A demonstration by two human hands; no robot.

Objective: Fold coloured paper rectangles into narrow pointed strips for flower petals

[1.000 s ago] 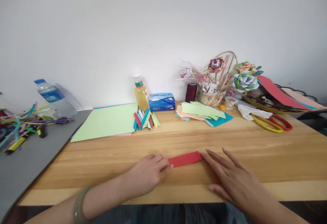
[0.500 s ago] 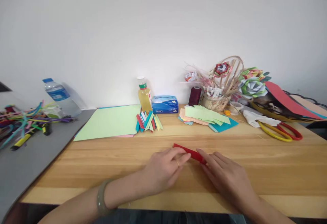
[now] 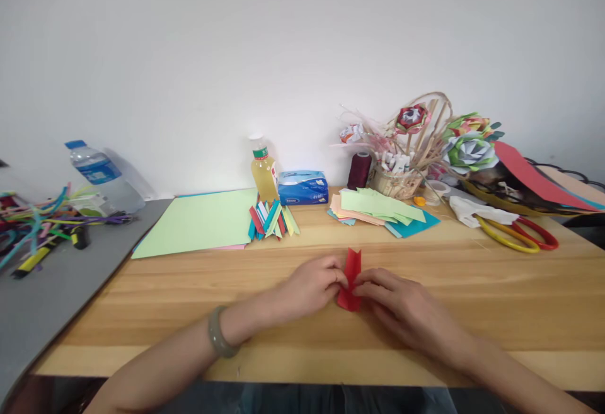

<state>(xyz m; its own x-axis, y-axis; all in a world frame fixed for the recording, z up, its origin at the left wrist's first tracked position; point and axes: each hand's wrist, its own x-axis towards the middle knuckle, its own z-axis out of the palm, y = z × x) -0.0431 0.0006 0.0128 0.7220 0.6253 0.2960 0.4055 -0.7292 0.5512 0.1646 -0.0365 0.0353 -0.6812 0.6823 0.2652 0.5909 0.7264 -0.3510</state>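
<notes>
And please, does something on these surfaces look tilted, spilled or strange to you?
The water bottle on the gray surface at far left slants strongly, though the lens may exaggerate this. The scissors also look odd: a white wrap hides their blades. I see no spill.

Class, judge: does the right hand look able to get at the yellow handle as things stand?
Probably yes: only wooden tabletop shows between the right hand and the yellow handle, though the hand would first have to leave the red paper.
</notes>
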